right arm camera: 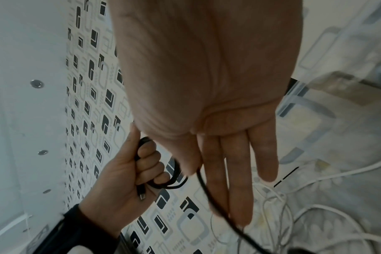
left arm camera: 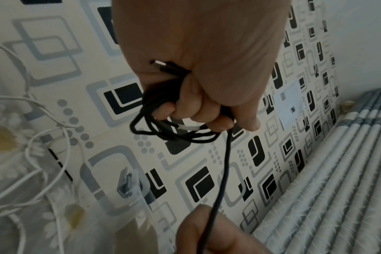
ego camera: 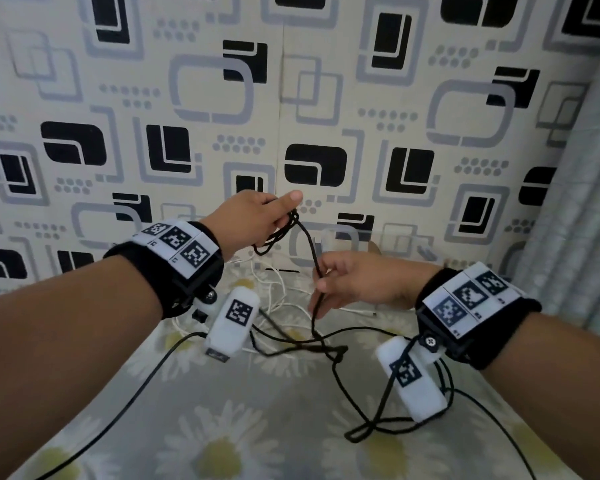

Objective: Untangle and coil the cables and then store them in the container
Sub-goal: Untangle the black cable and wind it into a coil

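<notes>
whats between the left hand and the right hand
One taut stretch of the black cable runs from the coil gripped in the left hand down to the right hand; the head view shows this.

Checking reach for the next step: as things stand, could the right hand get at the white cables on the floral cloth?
Probably not yet: the white cables lie just below the right hand, but its fingers are guiding the black cable.

A home bedroom: a daisy-print bedsheet (ego camera: 222, 427), patterned wallpaper (ego camera: 326, 98) and a curtain (ego camera: 575, 202) beside it.
</notes>
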The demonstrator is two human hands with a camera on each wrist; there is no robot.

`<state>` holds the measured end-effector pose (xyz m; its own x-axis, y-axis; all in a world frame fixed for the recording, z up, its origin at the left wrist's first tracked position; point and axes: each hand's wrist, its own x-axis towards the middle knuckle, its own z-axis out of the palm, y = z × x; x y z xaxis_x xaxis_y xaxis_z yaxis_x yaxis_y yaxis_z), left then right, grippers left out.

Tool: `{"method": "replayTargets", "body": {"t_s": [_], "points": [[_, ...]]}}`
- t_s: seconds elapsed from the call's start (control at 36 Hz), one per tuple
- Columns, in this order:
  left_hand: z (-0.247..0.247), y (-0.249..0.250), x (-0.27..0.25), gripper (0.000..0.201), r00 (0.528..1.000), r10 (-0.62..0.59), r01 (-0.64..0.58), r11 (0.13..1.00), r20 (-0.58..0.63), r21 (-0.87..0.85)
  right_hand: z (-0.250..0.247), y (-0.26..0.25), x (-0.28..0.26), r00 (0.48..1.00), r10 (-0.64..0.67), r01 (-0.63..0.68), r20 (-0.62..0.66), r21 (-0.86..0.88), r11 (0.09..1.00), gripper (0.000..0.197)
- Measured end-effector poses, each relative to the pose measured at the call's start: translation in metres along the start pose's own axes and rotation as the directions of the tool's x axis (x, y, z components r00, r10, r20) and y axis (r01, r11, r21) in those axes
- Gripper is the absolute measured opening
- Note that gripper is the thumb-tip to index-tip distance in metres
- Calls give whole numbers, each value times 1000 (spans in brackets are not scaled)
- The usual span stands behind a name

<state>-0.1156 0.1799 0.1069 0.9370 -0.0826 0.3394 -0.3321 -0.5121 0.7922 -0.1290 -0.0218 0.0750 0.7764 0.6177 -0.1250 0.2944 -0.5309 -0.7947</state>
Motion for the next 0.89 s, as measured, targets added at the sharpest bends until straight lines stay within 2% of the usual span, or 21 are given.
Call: {"method": "replayTargets", "body": {"t_s": [0.08,0.19,0.28,0.33,0.39,0.47,0.56,0.61,0.67,0.72,0.78,0.83,0.89], "points": [[-5,-5,2,60,999,-37,36,999,30,26,-5,4,4,972,-7,8,-234,5,1000,8],[-7,-14,2,63,988,-106,108,994,111,-19,-21,15,13,846,-38,84,-532,63,994,15],[-2,-12,-4,59,962,-109,157,971,252,-181,-25,18,17,770,-45,103,-637,55,993,14],[1,-6,-7,53,941,-77,177,943,330,-282,-23,20,19,764,-43,96,-643,48,994,14],[4,-1,-9,47,928,-58,200,910,367,-362,-20,23,22,794,-15,82,-608,82,993,18],[7,1,-7,44,919,-43,247,837,392,-487,-12,27,25,839,35,50,-543,142,989,27],[9,0,-6,44,927,-36,262,773,372,-578,-1,30,29,852,-5,81,-524,122,989,28],[9,0,-5,45,939,-47,254,762,341,-596,5,32,30,853,-59,57,-519,-19,998,32],[8,0,-4,45,948,-68,253,756,311,-604,10,35,30,870,-75,24,-488,-109,994,52],[6,-1,-3,45,953,-93,264,724,289,-638,14,39,30,890,-80,31,-449,-116,993,78],[4,0,-2,45,952,-116,285,677,284,-678,19,42,31,875,-120,15,-470,-221,975,98],[3,1,-2,46,947,-129,310,621,295,-720,22,43,32,838,-171,-64,-519,-404,913,102],[2,5,-1,47,942,-139,330,545,305,-771,27,46,32,826,-192,-122,-530,-501,857,97]]}}
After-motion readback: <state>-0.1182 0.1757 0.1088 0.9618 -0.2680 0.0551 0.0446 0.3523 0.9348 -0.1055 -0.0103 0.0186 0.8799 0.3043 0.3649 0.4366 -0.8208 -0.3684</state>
